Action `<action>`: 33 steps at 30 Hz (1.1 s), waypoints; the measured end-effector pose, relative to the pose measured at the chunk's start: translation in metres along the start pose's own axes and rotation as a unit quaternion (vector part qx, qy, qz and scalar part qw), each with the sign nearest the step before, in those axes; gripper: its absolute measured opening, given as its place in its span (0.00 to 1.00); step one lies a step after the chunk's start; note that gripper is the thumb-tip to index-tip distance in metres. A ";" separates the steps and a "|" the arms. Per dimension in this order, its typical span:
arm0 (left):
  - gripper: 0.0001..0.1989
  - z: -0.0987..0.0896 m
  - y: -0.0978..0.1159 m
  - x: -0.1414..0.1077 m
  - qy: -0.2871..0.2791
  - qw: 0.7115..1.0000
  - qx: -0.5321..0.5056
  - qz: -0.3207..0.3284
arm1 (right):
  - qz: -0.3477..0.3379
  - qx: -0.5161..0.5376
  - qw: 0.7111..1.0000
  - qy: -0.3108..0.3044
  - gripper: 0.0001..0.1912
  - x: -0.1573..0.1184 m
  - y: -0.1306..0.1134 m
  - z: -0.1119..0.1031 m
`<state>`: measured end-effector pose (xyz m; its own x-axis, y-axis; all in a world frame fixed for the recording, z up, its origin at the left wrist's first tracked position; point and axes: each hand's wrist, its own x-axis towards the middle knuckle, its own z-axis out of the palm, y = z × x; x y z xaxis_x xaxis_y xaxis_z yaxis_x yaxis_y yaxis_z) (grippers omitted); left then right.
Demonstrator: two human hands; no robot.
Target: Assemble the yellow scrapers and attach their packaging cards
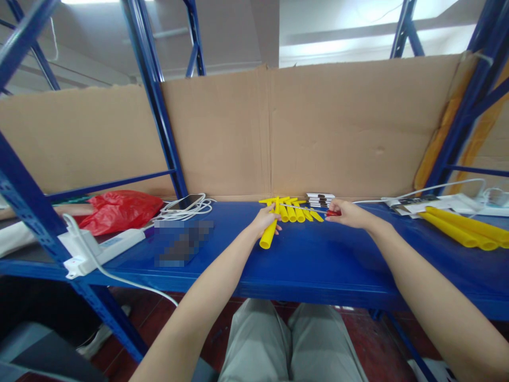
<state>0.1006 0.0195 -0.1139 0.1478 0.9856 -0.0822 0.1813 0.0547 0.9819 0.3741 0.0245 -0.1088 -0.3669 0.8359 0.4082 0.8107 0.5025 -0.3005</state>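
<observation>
Head view: the left hand (268,220) grips a yellow tube (268,236) between the tabletop's (310,265) front and rear edges; the right hand (344,213) grips a screwdriver (333,213) aimed at its rear end. Apparent step: screwdriver work; next likely calls for a steady tube. Long axis: front to rear, open end toward the front edge, slightly left.

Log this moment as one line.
left hand: gripping yellow tube | right hand: holding red-handled tool | shaft: pointing toward tube | blue shelf: other yellow tubes
</observation>
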 end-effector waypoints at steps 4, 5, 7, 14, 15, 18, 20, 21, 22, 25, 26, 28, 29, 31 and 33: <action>0.39 0.000 0.001 -0.002 -0.004 1.000 0.015 0.003 | -0.010 -0.029 0.999 0.010 0.11 0.001 0.000 -0.003; 0.39 0.000 0.001 -0.002 -0.005 1.000 0.016 0.003 | -0.010 -0.039 0.999 0.011 0.10 0.001 -0.001 -0.003; 0.39 0.000 0.000 -0.001 -0.007 1.000 0.015 0.004 | -0.005 -0.060 0.998 0.014 0.09 0.001 -0.004 -0.005; 0.39 0.000 0.000 -0.002 -0.005 1.000 0.016 0.011 | -0.004 -0.119 0.993 0.021 0.06 -0.003 -0.015 -0.010; 0.39 0.000 0.000 -0.002 -0.005 1.000 0.019 0.010 | -0.005 -0.127 0.992 0.019 0.06 -0.003 -0.016 -0.010; 0.39 0.000 0.000 -0.002 -0.004 1.000 0.023 0.012 | -0.004 -0.141 0.990 0.012 0.05 -0.005 -0.018 -0.012; 0.39 0.001 0.000 -0.002 -0.004 1.000 0.022 0.015 | -0.005 -0.142 0.990 0.009 0.06 -0.005 -0.018 -0.013; 0.39 0.001 0.000 -0.002 -0.004 1.000 0.022 0.014 | -0.006 -0.140 0.990 0.008 0.06 -0.005 -0.018 -0.013; 0.39 0.001 0.000 -0.002 -0.005 1.000 0.021 0.013 | -0.006 -0.138 0.990 0.006 0.06 -0.004 -0.017 -0.012; 0.39 0.001 0.000 -0.004 -0.002 1.000 0.020 0.010 | 0.000 -0.132 0.991 -0.001 0.07 -0.003 -0.016 -0.011; 0.38 0.001 0.001 -0.004 0.000 1.000 0.020 0.010 | 0.002 -0.130 0.991 -0.004 0.07 -0.003 -0.016 -0.011; 0.38 0.002 0.002 -0.006 0.003 1.000 0.021 0.008 | 0.001 -0.130 0.991 -0.011 0.08 -0.003 -0.016 -0.010; 0.38 0.002 0.002 -0.006 0.003 1.000 0.022 0.007 | 0.000 -0.131 0.991 -0.015 0.09 -0.003 -0.016 -0.010; 0.38 0.001 0.002 -0.005 0.001 1.000 0.025 0.006 | -0.003 -0.130 0.991 -0.025 0.10 -0.002 -0.016 -0.010; 0.39 0.001 0.002 -0.004 -0.001 1.000 0.028 0.008 | -0.002 -0.124 0.992 -0.035 0.10 -0.002 -0.016 -0.010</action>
<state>0.1014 0.0151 -0.1122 0.1531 0.9860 -0.0662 0.2335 0.0290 0.9719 0.3661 0.0120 -0.0967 -0.3932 0.8519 0.3459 0.8936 0.4427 -0.0747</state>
